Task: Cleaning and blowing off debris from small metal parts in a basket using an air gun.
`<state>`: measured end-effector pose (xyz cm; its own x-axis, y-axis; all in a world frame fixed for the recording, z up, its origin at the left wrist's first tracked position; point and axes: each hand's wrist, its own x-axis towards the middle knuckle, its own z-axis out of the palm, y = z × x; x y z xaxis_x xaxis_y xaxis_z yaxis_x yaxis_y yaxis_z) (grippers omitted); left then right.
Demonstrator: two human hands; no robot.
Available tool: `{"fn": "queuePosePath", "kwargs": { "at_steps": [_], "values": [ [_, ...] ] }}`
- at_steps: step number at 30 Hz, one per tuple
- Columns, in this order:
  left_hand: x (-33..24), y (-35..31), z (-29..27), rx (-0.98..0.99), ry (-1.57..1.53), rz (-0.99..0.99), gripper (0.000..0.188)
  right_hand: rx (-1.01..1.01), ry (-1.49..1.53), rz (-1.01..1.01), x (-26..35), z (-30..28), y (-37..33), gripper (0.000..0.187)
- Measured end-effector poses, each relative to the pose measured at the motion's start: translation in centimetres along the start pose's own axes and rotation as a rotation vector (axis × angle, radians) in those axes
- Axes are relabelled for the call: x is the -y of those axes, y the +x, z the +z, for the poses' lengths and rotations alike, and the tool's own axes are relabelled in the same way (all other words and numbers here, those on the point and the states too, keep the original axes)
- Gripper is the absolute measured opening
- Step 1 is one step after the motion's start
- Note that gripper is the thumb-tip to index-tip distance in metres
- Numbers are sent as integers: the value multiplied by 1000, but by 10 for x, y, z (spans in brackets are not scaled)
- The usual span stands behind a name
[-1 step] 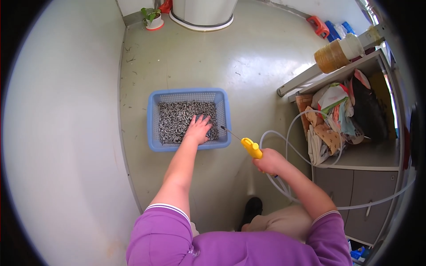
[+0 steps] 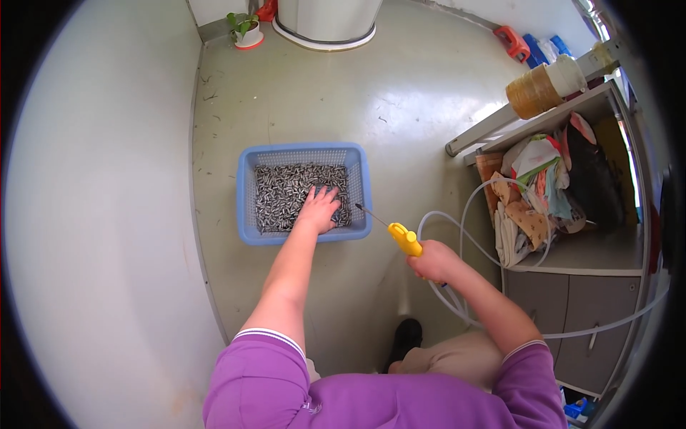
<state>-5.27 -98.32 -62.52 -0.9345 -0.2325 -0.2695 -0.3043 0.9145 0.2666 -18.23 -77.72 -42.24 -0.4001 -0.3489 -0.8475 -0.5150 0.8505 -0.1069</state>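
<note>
A blue plastic basket [image 2: 246,193] with perforated walls stands on the floor in front of me. Many small shiny metal cylindrical pieces [image 2: 286,193] cover its bottom. My left hand [image 2: 319,209] rests on these pieces at the basket's right side, fingers spread and stretched out. Right of the basket, my right hand [image 2: 434,262] is wrapped round the handle of a yellow air blow gun [image 2: 406,239]. The gun's thin metal nozzle points up and left, its dark tip close to the basket's right rim. My fingers hide most of the handle.
A clear hose [image 2: 466,236] loops beside the gun toward the right. An open cabinet [image 2: 600,247] holding cloths [image 2: 536,179] stands at the right, with tape rolls [image 2: 534,93] above it. A wall [image 2: 107,214] runs along the left. A potted plant [image 2: 246,32] sits far left.
</note>
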Motion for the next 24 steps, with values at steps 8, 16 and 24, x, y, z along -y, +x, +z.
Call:
{"fn": "queuePosePath", "kwargs": {
  "at_steps": [8,16,24],
  "values": [
    [-5,7,-1,-153,82,-62,63,-4,-1,10,-2,-3,4,35],
    [-12,29,-12,-70,-25,-120,84,-24,40,6,-9,-3,8,35],
    [7,28,-7,-82,70,-188,36,5,110,-26,-4,-4,13,34]
  ]
}}
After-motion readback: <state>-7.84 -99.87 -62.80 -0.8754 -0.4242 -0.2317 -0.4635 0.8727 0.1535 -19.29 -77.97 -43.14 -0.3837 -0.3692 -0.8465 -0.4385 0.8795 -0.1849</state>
